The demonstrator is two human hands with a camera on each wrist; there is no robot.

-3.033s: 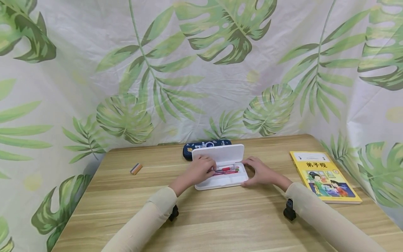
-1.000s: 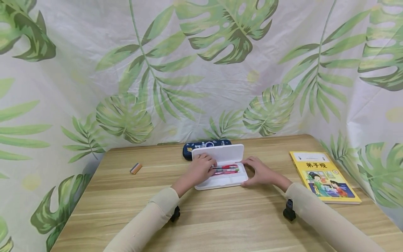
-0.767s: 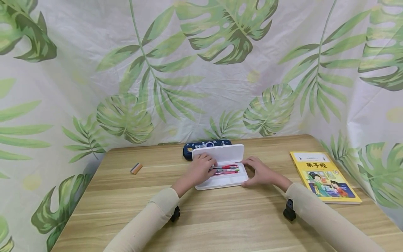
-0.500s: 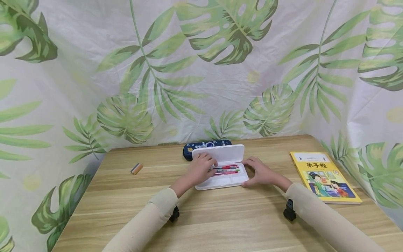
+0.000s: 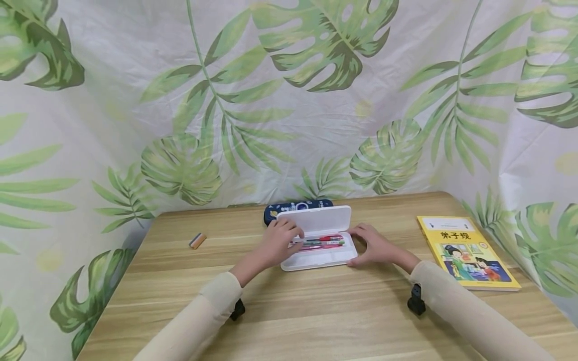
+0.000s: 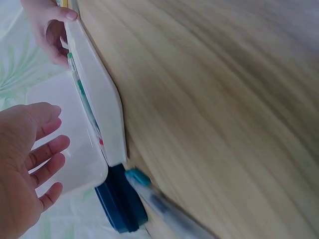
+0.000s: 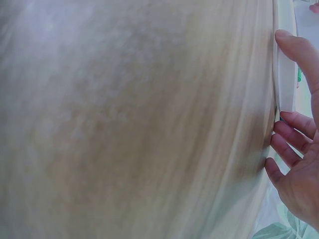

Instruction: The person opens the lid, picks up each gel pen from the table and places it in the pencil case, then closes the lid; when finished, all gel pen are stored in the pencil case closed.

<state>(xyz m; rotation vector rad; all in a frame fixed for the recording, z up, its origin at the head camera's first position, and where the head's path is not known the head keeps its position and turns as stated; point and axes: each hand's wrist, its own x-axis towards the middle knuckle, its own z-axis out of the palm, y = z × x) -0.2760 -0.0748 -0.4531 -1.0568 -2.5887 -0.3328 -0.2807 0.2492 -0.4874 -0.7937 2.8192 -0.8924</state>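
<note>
- The white pencil case (image 5: 318,244) lies open in the middle of the table (image 5: 316,311), its lid (image 5: 316,219) tilted up at the back against a dark blue pencil case (image 5: 295,206) behind it
- Inside the tray lie several pens (image 5: 322,242), red, green and pink ones side by side along its length; they look settled in place, so the filling seems mostly done and the lid is not yet closed
- The left hand (image 5: 277,240) is at the left end of the case, over the tray, fingers straight and relaxed, grasping nothing as far as the wrist view shows
- The right hand (image 5: 375,245) rests at the right end of the case, thumb on the near rim and fingers loosely cupped against the end wall, steadying it rather than gripping it
- The case is plain smooth white plastic with rounded corners, shallow and hinged at the back
- A small eraser (image 5: 197,240) lies well apart to the left, and a yellow book (image 5: 467,252) to the right
</note>
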